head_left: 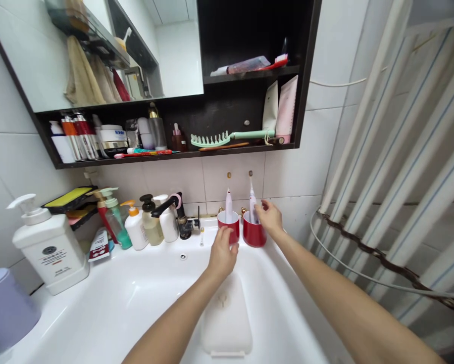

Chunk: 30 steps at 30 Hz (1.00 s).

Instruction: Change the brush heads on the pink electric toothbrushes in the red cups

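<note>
Two red cups stand side by side on the back ledge of the sink, each holding an upright electric toothbrush. My left hand (pixel 222 254) is in front of the left cup (pixel 232 222), fingertips at its front wall and thumb apart; whether it presses on the cup I cannot tell. My right hand (pixel 269 217) is just right of the toothbrush (pixel 252 202) in the right cup (pixel 254 234), fingers loosely bent and apart by the rim. The other toothbrush (pixel 229 203) leans slightly in the left cup. Below my left forearm, a whitish lidded case (pixel 227 326) lies in the sink.
A black faucet (pixel 183 222) stands left of the cups, beside several pump bottles (pixel 136 225). A large white pump bottle (pixel 50 250) is at the left. Overhead hangs a dark cabinet shelf (pixel 227 151) with a green hairbrush (pixel 245 135). White pipes (pixel 366 167) run along the right.
</note>
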Each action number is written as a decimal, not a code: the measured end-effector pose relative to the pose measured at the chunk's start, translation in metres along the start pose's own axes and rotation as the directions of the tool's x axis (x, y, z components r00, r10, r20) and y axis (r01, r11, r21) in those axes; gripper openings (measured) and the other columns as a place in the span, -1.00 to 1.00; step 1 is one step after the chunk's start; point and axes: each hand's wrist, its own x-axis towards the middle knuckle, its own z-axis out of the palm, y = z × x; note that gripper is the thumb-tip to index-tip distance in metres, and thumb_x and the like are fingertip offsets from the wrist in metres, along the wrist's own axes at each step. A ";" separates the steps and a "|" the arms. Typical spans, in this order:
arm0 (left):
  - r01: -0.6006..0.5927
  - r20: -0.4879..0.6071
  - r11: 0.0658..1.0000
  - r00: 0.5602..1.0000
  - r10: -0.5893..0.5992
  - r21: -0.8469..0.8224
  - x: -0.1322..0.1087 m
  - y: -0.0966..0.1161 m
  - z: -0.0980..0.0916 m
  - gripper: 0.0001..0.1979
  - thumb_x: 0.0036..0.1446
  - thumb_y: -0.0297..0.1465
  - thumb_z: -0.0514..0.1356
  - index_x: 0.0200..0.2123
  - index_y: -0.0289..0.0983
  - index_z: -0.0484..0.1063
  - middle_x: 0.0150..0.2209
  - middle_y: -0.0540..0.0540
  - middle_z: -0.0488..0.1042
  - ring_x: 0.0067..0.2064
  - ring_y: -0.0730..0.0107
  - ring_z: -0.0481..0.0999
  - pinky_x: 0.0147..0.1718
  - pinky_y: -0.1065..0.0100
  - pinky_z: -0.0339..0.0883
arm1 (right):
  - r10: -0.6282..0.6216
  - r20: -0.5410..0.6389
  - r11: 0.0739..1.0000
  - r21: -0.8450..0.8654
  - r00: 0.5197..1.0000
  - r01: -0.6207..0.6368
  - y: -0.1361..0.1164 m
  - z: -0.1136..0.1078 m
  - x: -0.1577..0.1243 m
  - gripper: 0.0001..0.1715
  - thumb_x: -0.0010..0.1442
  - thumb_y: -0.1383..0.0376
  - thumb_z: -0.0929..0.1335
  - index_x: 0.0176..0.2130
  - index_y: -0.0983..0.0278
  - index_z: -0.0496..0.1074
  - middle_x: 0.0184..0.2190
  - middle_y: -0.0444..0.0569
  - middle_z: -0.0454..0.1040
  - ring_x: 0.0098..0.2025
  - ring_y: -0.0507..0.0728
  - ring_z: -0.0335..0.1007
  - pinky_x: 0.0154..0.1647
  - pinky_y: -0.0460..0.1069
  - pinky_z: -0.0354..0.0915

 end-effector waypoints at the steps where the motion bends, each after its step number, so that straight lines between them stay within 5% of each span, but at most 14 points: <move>1: 0.044 -0.029 0.999 0.999 -0.045 -0.022 -0.005 -0.004 -0.007 -0.68 -0.18 -0.52 0.01 -0.24 -0.27 0.20 -0.14 -0.15 0.21 -0.08 0.36 0.17 -0.14 0.30 0.07 | -0.045 -0.027 0.999 -0.018 0.999 0.044 -0.008 0.001 -0.007 -0.67 0.06 0.28 0.15 -0.13 0.31 0.15 -0.13 0.00 0.19 -0.16 0.08 0.17 -0.18 0.07 0.13; 5: 0.258 -0.051 0.961 0.963 -0.264 -0.094 -0.025 -0.013 -0.026 -0.73 -0.18 -0.47 0.01 -0.29 -0.28 0.22 -0.22 -0.13 0.25 -0.19 0.39 0.25 -0.25 0.34 0.14 | -0.247 0.059 0.964 -0.086 0.967 0.251 -0.041 0.021 -0.039 -0.66 -0.02 0.34 0.22 -0.17 0.28 0.21 -0.16 -0.03 0.24 -0.11 0.07 0.11 -0.09 -0.04 0.06; 10: 0.384 0.015 0.916 0.923 -0.385 -0.111 -0.056 -0.007 -0.038 -0.74 -0.21 -0.46 0.02 -0.33 -0.30 0.24 -0.25 -0.12 0.27 -0.24 0.40 0.27 -0.27 0.38 0.13 | -0.268 0.192 0.932 -0.197 0.944 0.304 -0.054 0.049 -0.055 -0.77 -0.04 0.31 0.25 -0.30 0.35 0.30 -0.23 0.04 0.28 -0.16 0.13 0.16 -0.18 0.06 0.12; 13: 0.420 0.013 0.900 0.906 -0.422 -0.118 -0.064 -0.005 -0.050 -0.75 -0.22 -0.46 0.02 -0.34 -0.30 0.24 -0.24 -0.12 0.27 -0.24 0.40 0.28 -0.27 0.40 0.12 | -0.280 0.235 0.916 -0.225 0.931 0.333 -0.053 0.049 -0.061 -0.76 0.04 0.28 0.18 -0.26 0.34 0.25 -0.23 -0.04 0.28 -0.23 0.05 0.22 -0.24 0.05 0.17; 19: 0.445 -0.075 0.877 0.883 -0.463 -0.180 -0.054 0.002 -0.072 -0.74 -0.21 -0.44 0.03 -0.33 -0.32 0.25 -0.26 -0.14 0.30 -0.26 0.40 0.29 -0.26 0.39 0.11 | -0.356 0.275 0.890 -0.192 0.893 0.414 -0.052 0.028 -0.112 -0.87 -0.11 0.46 0.21 -0.52 0.35 0.34 -0.37 0.05 0.33 -0.24 0.15 0.19 -0.29 -0.03 0.15; 26: 0.444 -0.133 0.809 0.841 -0.525 -0.386 -0.039 0.008 -0.056 -0.65 -0.27 -0.41 0.12 -0.29 -0.30 0.25 -0.31 -0.15 0.34 -0.30 0.38 0.32 -0.34 0.40 0.13 | -0.384 0.328 0.898 -0.085 0.863 0.432 -0.041 0.019 -0.186 -0.79 -0.15 0.47 0.17 -0.50 0.31 0.35 -0.33 0.04 0.33 -0.25 0.16 0.20 -0.33 -0.03 0.16; 30: 0.440 -0.116 0.795 0.842 -0.527 -0.418 -0.038 0.006 -0.046 -0.90 -0.33 -0.48 0.15 -0.59 -0.29 0.30 -0.64 0.02 0.30 -0.50 0.44 0.30 -0.46 0.44 0.12 | -0.368 0.316 0.909 -0.075 0.875 0.409 -0.037 0.018 -0.203 -0.75 -0.19 0.50 0.17 -0.51 0.32 0.36 -0.32 0.06 0.33 -0.25 0.19 0.20 -0.35 0.00 0.18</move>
